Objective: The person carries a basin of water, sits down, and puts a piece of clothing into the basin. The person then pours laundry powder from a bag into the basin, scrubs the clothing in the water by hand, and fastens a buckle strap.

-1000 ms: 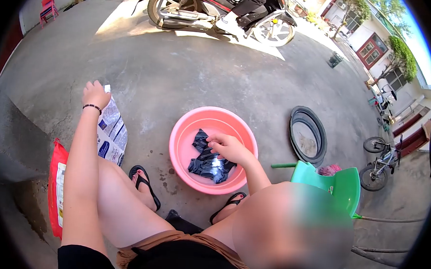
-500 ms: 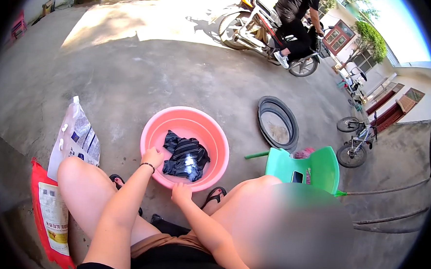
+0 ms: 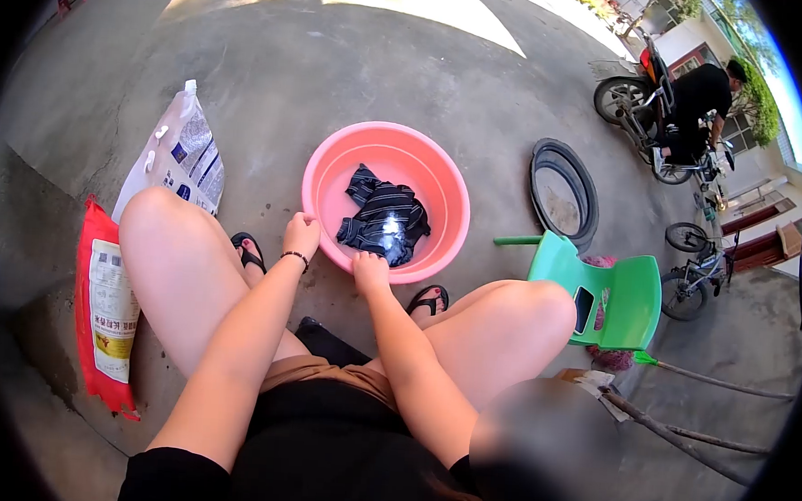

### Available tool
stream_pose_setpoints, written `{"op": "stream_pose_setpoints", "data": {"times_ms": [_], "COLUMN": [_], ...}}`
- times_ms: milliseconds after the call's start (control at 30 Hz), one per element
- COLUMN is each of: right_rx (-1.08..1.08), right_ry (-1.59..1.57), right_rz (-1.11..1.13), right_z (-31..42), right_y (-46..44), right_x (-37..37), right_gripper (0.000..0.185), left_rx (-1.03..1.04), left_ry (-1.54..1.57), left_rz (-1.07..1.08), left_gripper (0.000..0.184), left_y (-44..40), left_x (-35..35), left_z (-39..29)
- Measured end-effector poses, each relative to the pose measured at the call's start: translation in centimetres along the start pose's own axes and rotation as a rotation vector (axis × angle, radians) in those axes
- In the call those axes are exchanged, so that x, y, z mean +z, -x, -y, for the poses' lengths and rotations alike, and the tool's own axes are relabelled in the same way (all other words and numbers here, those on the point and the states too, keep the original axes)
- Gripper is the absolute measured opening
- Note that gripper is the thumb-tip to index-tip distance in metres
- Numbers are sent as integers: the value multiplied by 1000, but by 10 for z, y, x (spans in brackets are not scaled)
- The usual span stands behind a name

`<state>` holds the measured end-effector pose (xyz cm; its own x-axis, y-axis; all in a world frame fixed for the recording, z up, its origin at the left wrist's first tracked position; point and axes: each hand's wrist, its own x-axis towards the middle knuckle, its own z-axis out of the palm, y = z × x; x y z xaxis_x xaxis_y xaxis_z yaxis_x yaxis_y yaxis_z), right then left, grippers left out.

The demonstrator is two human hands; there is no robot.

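Observation:
A pink basin [image 3: 334, 143] stands on the concrete between my feet. In it lies a dark striped cloth [image 3: 386, 215] with a bright white patch on its lower part. My left hand [image 3: 302, 236], with a dark bracelet at the wrist, is closed on the basin's near left rim. My right hand [image 3: 369, 271] is closed on the near rim, a little to the right. Both hands are outside the cloth, with the thumbs partly hidden.
Left of my knee are a white and blue bag [image 3: 193, 153] and a red sack [image 3: 98, 316]. At the right are a green chair [image 3: 634, 304] with a phone [image 3: 583, 310], a black rubber tub [image 3: 539, 181] and a bicycle [image 3: 689, 288]. Farther off, a person [image 3: 699, 98] is on a motorcycle [image 3: 627, 99].
My left hand has left the bag and come to the basin rim, and my right hand has moved from above the cloth to the rim. The motorcycle and its rider have moved away to the right.

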<state>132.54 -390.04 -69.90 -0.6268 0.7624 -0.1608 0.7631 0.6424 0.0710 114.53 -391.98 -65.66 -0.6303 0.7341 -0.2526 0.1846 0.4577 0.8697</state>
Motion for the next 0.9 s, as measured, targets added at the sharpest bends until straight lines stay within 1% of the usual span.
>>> {"op": "stream_pose_setpoints", "data": {"times_ms": [200,333,433,467,567,600,700,733,833,900], "right_rx": [-78,-150,-213,-232,-302,-328,-331,-301,-270,-207], "right_ry": [-46,-49,-84,-28,-73,-80,-137,-154,-239,-387], "right_rz": [97,175,184,138,219,233,310,340,350,451], "right_z": [6,20,32,38,51,55,64,64,63,55], "right_y": [14,25,31,33,38,41,46,47,45,33], "right_x": [-16,-30,-22,-19,-19,-22,-33,-37,-9,-23], "right_gripper": [27,28,24,19,16,19,22,25,27,27], "left_rx": [58,40,31,31,23,6,-2,-11,-47,-93], "left_ry": [-107,-143,-175,-188,-192,-199,-194,-205,-268,-267], "left_rz": [25,54,110,134,176,204,250,265,269,240], "left_gripper": [25,26,27,28,26,26,26,26,26,26], "left_y": [8,7,1,4,17,22,17,13,11,8], "left_x": [10,16,28,30,37,37,53,60,67,73], "left_z": [9,12,18,15,1,-4,14,23,31,39]}}
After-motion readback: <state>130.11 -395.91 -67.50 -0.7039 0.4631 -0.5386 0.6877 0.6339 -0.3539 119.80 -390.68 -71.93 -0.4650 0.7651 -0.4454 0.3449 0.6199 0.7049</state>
